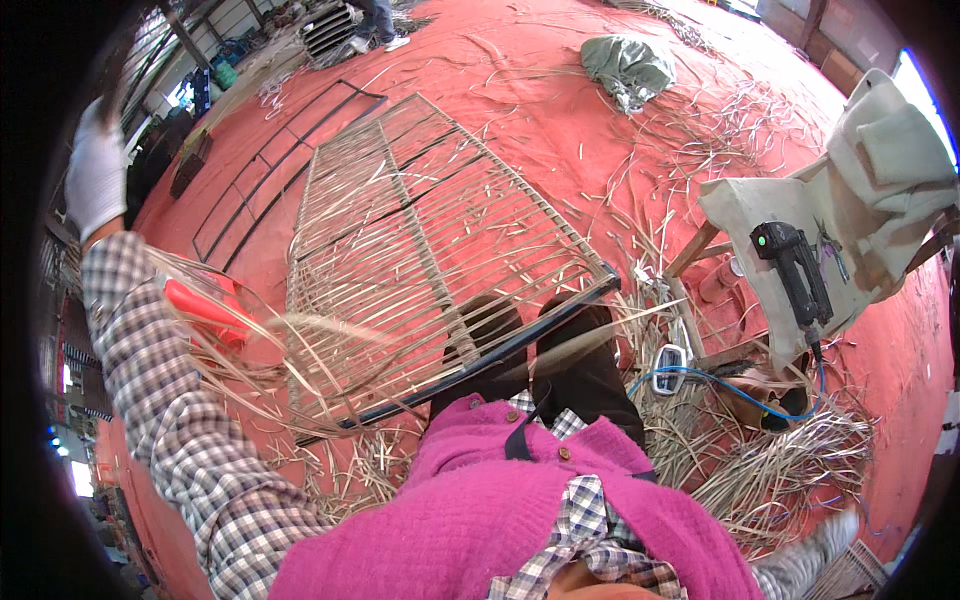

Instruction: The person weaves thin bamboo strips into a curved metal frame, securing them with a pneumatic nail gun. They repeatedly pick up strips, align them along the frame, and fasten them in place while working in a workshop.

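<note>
A slatted frame (420, 220) wound with pale flat rattan-like strips leans against my legs, its dark near edge across my thighs. Well left of it, my left hand (97, 175) is raised in a white glove; its fingertips are too blurred to show a grip. Beside my left forearm, loose strips (230, 330) hang in a tangle over the frame's left side, near a red-orange plastic object (210, 305). Low at the right, my right hand (838, 530) is a smear of motion, close to a heap of strips (790, 460). Its fingers cannot be made out.
A black air stapler (795, 270) and scissors (830, 250) lie on a cloth-draped chair (750, 210) at right; a blue hose (740, 380) trails below. Behind the slatted piece is a bare black metal frame (270, 180). A green bundle (628, 70) and a person's legs (378, 20) are farther off.
</note>
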Demonstrator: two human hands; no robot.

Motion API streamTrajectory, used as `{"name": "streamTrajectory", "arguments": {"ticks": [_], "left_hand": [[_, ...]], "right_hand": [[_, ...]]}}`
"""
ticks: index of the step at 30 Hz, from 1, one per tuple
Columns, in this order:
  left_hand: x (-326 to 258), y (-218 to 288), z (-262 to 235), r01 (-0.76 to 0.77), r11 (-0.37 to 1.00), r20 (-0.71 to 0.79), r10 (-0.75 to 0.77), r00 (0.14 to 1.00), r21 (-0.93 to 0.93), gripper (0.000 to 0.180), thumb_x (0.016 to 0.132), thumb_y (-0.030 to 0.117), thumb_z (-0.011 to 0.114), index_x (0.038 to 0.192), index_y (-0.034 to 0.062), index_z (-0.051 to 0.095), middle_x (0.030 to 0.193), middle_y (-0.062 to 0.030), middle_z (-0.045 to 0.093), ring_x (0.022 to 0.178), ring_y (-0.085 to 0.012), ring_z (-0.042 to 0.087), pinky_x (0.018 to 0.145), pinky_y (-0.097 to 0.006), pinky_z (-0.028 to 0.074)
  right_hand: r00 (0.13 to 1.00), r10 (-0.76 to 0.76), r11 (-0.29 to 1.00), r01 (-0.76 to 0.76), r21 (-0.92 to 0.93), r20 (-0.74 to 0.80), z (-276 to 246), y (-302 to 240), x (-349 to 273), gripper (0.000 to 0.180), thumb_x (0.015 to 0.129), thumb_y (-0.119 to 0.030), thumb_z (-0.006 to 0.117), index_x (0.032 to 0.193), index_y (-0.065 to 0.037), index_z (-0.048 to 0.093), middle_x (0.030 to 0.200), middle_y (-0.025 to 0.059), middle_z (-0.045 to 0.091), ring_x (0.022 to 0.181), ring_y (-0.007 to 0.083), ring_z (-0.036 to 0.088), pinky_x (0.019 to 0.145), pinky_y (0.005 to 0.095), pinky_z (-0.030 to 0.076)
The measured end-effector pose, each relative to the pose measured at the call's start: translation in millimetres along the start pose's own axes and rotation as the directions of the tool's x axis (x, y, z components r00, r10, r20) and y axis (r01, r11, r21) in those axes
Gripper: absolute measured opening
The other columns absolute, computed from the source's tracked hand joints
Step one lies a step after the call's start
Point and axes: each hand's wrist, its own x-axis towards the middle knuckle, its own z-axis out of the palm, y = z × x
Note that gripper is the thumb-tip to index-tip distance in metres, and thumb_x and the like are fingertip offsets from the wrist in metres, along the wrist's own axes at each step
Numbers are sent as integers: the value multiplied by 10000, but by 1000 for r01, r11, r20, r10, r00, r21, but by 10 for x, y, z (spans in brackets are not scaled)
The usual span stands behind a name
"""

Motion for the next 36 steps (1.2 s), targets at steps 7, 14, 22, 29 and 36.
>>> {"name": "streamTrajectory", "arguments": {"ticks": [7,14,22,29,36], "left_hand": [[-1326,2177,919,154,820,290,14,957,-551,257,890,337,585,910,81,574,732,-177,613,706,-370,608,617,-439,473],[-2538,4122,56,827,232,749,592,298,-512,217,796,240,668,864,34,660,736,12,598,698,-92,534,640,-287,446],[-2856,4436,-765,993,100,523,844,-118,63,284,855,216,614,1112,94,621,602,68,439,457,-39,367,414,-218,257],[-2972,4454,-523,991,128,663,740,-115,29,152,840,220,636,814,78,587,577,49,463,463,-49,395,420,-221,290],[-3131,4561,-485,985,141,769,640,-14,-100,180,846,224,637,835,46,620,620,42,521,540,-53,461,497,-223,365]], "right_hand": [[882,356,927,-375,-3,-308,-1223,1151,-604,256,885,-96,493,1114,7,542,1018,110,582,958,208,561,866,335,423],[979,-202,727,133,673,25,-813,-1429,-851,394,909,-79,488,1290,21,469,1207,119,555,1105,203,522,986,322,378],[-91,-918,381,60,922,386,-105,-4064,-1344,237,909,-159,453,1018,-32,620,858,81,622,806,201,602,769,312,478],[156,-834,506,-166,846,530,-24,-4103,-1457,321,951,-201,448,1210,-32,538,714,33,572,675,128,550,679,280,463],[522,-740,328,-271,905,425,6,-4010,-1501,382,976,-180,434,1321,-16,439,694,5,512,667,102,501,671,237,438]]}}
